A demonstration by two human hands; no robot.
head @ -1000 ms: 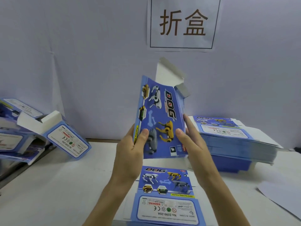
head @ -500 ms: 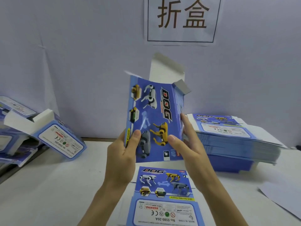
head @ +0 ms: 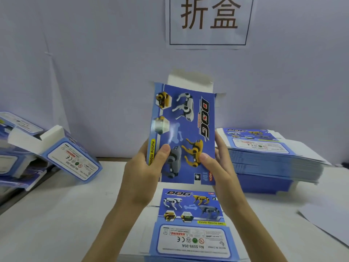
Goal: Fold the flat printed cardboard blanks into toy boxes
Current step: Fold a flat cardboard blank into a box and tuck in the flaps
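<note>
The left hand (head: 143, 173) is gripping the left edge of an upright blue blank (head: 187, 127), thumb pressing its printed face, while the right hand (head: 221, 167) is pinching the lower right edge, thumb in front and fingers behind, holding it above the table (head: 56, 214) with a white flap (head: 188, 82) standing at its top. Just below the hands another flat blank (head: 190, 214) is lying printed side up on the near table. A stack of blanks (head: 273, 159) is sitting to the right, folded boxes (head: 71, 159) are leaning at the far left, and a sign (head: 209, 21) is hanging on the wall (head: 94, 63) behind
</note>
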